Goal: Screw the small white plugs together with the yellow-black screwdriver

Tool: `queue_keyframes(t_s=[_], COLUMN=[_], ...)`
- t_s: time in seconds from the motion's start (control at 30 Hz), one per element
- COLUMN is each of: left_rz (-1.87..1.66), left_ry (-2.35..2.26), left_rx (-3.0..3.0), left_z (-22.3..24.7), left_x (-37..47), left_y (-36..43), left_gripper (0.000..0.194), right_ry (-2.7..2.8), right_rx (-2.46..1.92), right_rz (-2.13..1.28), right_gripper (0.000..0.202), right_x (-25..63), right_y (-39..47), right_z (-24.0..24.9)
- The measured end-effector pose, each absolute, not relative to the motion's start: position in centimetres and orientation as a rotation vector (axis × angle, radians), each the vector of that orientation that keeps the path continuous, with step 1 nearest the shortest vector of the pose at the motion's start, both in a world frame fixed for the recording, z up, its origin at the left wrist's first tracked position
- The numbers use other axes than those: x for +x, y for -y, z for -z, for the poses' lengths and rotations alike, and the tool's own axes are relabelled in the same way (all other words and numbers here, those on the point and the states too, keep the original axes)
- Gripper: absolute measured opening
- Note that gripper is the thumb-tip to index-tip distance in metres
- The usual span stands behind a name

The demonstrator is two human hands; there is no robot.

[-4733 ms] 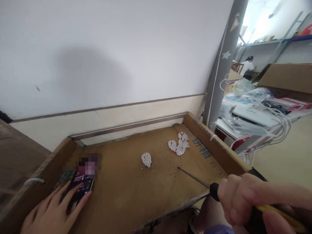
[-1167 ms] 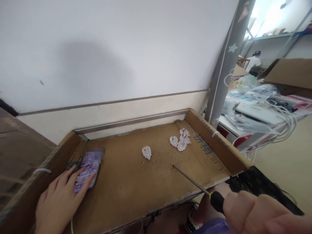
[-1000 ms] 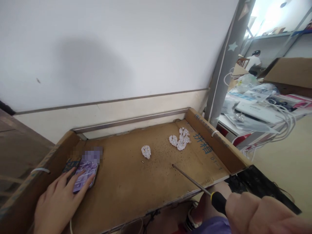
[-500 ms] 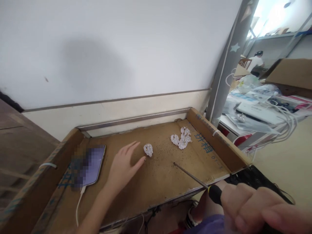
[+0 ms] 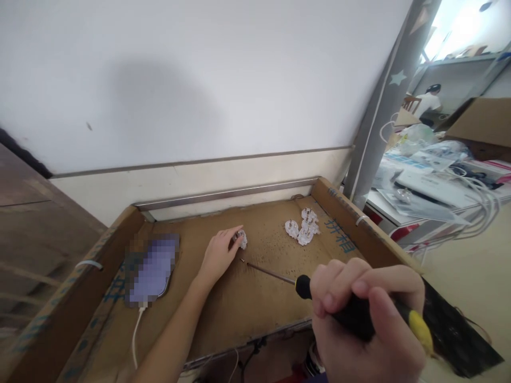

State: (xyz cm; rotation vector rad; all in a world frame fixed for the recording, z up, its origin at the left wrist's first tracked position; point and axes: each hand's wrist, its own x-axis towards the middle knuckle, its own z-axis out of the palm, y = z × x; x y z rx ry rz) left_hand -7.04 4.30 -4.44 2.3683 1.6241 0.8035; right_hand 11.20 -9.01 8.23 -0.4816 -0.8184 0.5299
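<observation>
My left hand point(image 5: 221, 251) has its fingers and thumb around a clear plastic plug piece point(image 5: 241, 239) lying on the cardboard surface point(image 5: 255, 298). In my right hand point(image 5: 367, 314) is a screwdriver point(image 5: 275, 274) with a black and yellow handle; its shaft points left, and the tip is beside a tiny screw point(image 5: 242, 260) just below the left thumb. Several similar clear pieces with metal prongs point(image 5: 305, 233) lie in a cluster to the right.
A phone point(image 5: 154, 271) with a white cable lies at the left. Cardboard walls point(image 5: 367, 229) edge the tray. Beyond the grey post point(image 5: 383, 106) stands a cluttered table point(image 5: 431, 186) with bags and cables. A person point(image 5: 429, 101) sits in the far background.
My left hand has closed on the nearby plug piece. My right hand has moved left with the screwdriver, bringing its tip near the tiny screw. The view has shifted slightly.
</observation>
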Motion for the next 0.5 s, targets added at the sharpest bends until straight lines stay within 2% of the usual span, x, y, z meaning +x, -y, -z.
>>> queue_keyframes(t_s=[0.5], left_rz=[-0.831], left_ry=[-1.547], left_rx=[2.273], left_z=[4.4], left_x=[-6.5], left_y=[-3.2], left_gripper=[0.036], right_ry=[0.756], right_rx=[-0.422], right_rz=[-0.427], right_gripper=[0.007], right_x=[13.2], right_y=[9.3], right_z=[-8.2])
